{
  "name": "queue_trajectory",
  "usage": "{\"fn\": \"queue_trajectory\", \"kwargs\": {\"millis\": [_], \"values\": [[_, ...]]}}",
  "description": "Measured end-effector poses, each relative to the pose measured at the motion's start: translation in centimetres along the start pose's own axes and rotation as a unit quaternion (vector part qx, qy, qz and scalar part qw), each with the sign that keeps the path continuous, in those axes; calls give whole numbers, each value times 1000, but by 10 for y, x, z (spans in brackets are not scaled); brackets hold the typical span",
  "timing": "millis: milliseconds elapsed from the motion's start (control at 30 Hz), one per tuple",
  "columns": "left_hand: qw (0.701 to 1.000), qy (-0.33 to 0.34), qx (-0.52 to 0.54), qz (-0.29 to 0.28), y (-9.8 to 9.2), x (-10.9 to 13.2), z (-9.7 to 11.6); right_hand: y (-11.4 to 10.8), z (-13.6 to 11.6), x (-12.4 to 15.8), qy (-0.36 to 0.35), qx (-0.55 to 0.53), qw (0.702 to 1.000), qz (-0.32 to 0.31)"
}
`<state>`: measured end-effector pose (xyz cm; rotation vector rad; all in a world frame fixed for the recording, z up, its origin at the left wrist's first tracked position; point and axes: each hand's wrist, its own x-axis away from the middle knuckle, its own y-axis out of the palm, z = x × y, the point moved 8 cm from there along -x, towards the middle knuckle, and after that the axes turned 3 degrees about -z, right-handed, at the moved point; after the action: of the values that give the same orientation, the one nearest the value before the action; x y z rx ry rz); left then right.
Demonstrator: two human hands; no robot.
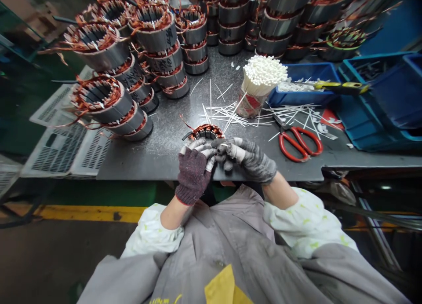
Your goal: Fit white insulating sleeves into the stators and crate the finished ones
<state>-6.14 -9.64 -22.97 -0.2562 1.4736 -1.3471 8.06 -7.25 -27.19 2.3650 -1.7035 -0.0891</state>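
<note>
Clock centred on the copper-wound ring (208, 130) at the desk's (168, 154) near edge. Left hand (195, 167) over its near rim at 7, right hand (252, 158) bunched at 4; both block the near side, can't tell what either grips. Loose white sticks (227, 115) clutter 12 to 2; stick bundle (265, 71) upright at 1. Blue bin (298, 97) at 2, yellow-handled tool (352, 88) across it. Red-handled scissors (307, 152) at 3. Ring stacks (166, 64) wall off 10 to 1.
</note>
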Motion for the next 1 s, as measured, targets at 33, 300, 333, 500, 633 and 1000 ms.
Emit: {"fn": "queue_trajectory", "kwargs": {"millis": [33,300,333,500,633,1000], "values": [[1000,3,2,-2,0,1,-1,2,6,5,16,-42,999,12],[987,107,110,-51,-7,-1,10,6,-11,31,10,82,992,100],[983,114,126,-69,-7,-1,13,5,-18,28,-5,106,989,104],[989,52,132,-52,-10,-4,22,-59,-74,31,-81,275,932,223],[995,11,93,-33,-6,-9,21,-150,-96,38,109,625,728,260],[999,32,34,-22,-24,-19,-14,-190,-40,42,182,653,731,81]]}}
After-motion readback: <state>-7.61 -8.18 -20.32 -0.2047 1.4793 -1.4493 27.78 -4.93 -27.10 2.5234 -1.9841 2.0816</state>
